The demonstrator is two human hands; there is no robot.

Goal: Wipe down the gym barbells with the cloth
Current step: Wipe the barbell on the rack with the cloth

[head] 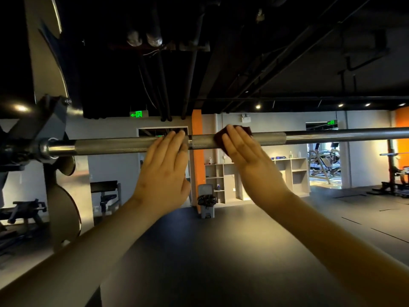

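Observation:
A steel barbell (309,136) runs across the view at head height, with a knurled middle part and a smooth part at the right. My left hand (164,171) rests on the bar left of centre, its fingers straight and hooked over the top. My right hand (245,156) presses a dark red cloth (244,129) against the knurled part, fingers straight over it. Most of the cloth is hidden under that hand. The two hands are about a hand's width apart.
The bar's left end sits in a rack hook (42,127) on a grey upright (53,69). Beyond the bar stand an orange pillar (197,151), open white shelves (292,171), a grey bin (206,200) and a bench (106,193). The floor is dark rubber.

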